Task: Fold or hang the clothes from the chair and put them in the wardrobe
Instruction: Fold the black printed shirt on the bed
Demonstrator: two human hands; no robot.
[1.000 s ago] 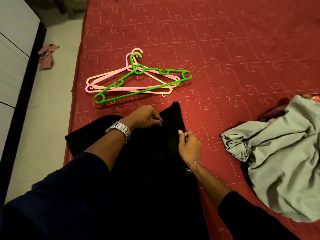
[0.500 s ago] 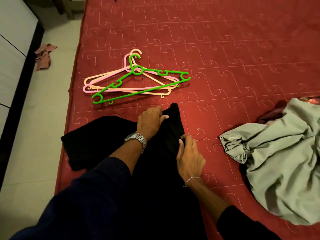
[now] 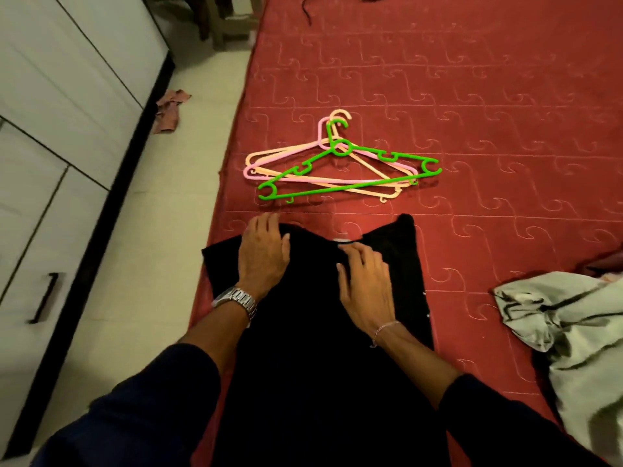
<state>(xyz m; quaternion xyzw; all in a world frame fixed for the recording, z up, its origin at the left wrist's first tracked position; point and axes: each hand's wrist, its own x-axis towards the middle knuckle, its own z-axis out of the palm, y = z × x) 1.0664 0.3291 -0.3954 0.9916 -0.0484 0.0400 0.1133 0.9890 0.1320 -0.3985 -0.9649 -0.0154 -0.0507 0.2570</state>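
A black garment (image 3: pixel 313 332) lies spread on the red bedcover (image 3: pixel 472 96), its collar end toward the hangers. My left hand (image 3: pixel 263 254), with a steel watch on the wrist, rests flat on the garment's left shoulder, fingers apart. My right hand (image 3: pixel 365 284) lies flat near the collar, fingers spread, pressing on the cloth. Beyond the garment lie three plastic hangers in a pile: a green hanger (image 3: pixel 350 170) on top, a pink hanger (image 3: pixel 266 166) and a peach hanger (image 3: pixel 371 188) below. The white wardrobe (image 3: pixel 50 129) stands at the left.
A crumpled grey-green garment (image 3: pixel 580 335) lies at the bed's right edge with a dark red cloth (image 3: pixel 603 261) behind it. A pinkish rag (image 3: pixel 168 109) lies on the pale floor beside the wardrobe. Chair legs (image 3: pixel 222 25) stand at the far end.
Both hands let go of the pinched fabric edges and now lie flat on the garment. My left hand moved left to the shoulder. The garment's collar area is spread wider.
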